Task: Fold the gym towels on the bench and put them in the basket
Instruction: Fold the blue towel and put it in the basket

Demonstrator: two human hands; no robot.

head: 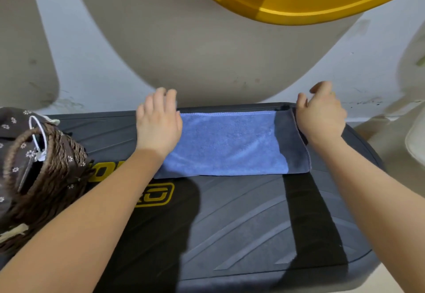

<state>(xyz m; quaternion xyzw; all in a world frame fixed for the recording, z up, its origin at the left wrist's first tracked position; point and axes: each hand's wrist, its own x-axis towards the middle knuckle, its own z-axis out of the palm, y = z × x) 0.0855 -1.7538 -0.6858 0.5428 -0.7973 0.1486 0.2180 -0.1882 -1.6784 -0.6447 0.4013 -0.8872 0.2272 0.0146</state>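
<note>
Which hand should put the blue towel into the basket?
Probably the left hand. It rests on the blue towel's left end, the side where the basket sits. The right hand is at the far end.

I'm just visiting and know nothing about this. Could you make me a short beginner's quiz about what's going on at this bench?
1. True or false: the blue towel lies flat on the black bench.
2. Which hand rests flat on the towel's end? A) left hand B) right hand
3. Fill in: the woven basket stands at the bench's ____ end.

Key
1. True. It is spread in a long strip along the far edge.
2. A. The left hand presses with straight fingers; the right hand's fingers curl at the other end, seemingly pinching the towel's edge.
3. Left.
</note>
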